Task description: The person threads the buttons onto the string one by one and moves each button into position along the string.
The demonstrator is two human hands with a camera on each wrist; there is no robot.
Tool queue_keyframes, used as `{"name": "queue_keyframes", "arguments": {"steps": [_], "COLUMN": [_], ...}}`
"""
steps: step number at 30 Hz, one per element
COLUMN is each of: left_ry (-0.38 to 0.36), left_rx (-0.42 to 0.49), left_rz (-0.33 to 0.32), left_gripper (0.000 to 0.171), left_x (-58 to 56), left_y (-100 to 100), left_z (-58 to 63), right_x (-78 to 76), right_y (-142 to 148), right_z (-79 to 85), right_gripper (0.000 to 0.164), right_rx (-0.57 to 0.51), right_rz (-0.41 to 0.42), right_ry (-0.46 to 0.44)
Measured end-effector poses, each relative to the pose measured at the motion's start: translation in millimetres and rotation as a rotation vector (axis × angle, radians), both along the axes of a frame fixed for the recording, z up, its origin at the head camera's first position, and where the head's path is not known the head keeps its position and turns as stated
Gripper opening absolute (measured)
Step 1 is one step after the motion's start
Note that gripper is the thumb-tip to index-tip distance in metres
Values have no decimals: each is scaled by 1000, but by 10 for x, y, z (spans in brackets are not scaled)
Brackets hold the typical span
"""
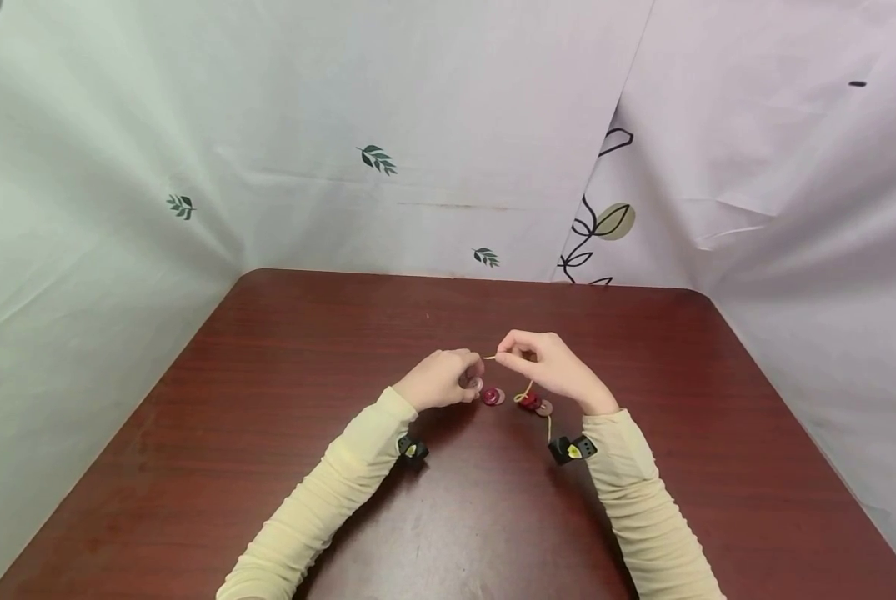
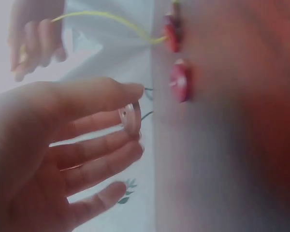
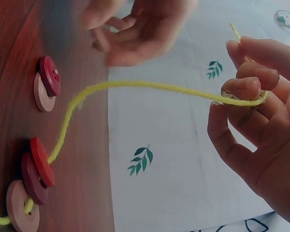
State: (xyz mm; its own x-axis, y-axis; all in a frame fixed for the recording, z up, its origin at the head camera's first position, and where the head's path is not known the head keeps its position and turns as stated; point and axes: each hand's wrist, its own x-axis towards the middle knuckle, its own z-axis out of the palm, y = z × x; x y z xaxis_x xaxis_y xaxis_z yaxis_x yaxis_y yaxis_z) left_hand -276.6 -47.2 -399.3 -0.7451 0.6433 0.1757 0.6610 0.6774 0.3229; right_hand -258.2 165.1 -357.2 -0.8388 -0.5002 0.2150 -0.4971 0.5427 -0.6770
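My left hand (image 1: 442, 379) pinches a pale pink button (image 2: 130, 118) between thumb and fingers, just above the table. Facing it, my right hand (image 1: 548, 364) holds a yellow string (image 3: 159, 86) between thumb and fingertips, its short free end (image 3: 235, 31) sticking out past them. From there the string curves down to the table, where a red button (image 3: 42, 162), a dark maroon button (image 3: 33, 179) and a pink button (image 3: 23, 207) are threaded on it. Between the hands, a loose crimson button (image 3: 50, 76) lies partly over another pink button (image 3: 42, 94).
The dark reddish-brown table (image 1: 327, 333) reaches back to a white curtain (image 1: 432, 108) printed with leaves, which also hangs along both sides. Each wrist wears a small black camera on a strap, the left camera (image 1: 413, 450) and the right camera (image 1: 568, 450) close over the table.
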Motion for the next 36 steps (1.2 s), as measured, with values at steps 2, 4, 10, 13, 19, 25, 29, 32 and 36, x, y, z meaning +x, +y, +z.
{"name": "queue_keyframes", "arguments": {"steps": [2,4,10,13,19,25,29,32,36], "left_ry": [-13,-33,-84,-71,-15,1,19,28,32], "left_rx": [55,106,242,281,344,407,438,455,464], "left_rz": [-25,-45,-89,-107,-132,-167,-179,-187,-200], "left_gripper": [15,16,20,23,28,28,28,28,29], "left_x": [-10,-16,-13,-14,-17,-4,3,14,22], "left_y": [-33,-65,-139,-155,-152,-153,-155,-159,-153], "left_z": [54,108,228,253,284,312,326,339,347], "right_x": [4,8,24,26,38,41,45,43,37], "right_y": [11,18,30,30,26,28,24,14,3], "right_z": [17,30,52,53,68,69,72,69,63], "right_gripper": [8,6,6,4,6,7,7,6,5], "right_rx": [1,0,-7,-6,-6,-5,-7,-10,-14], "right_rz": [-5,-7,-12,-9,-19,-21,-15,-1,14], "right_ry": [3,8,-3,-2,-13,-12,-4,1,5]}}
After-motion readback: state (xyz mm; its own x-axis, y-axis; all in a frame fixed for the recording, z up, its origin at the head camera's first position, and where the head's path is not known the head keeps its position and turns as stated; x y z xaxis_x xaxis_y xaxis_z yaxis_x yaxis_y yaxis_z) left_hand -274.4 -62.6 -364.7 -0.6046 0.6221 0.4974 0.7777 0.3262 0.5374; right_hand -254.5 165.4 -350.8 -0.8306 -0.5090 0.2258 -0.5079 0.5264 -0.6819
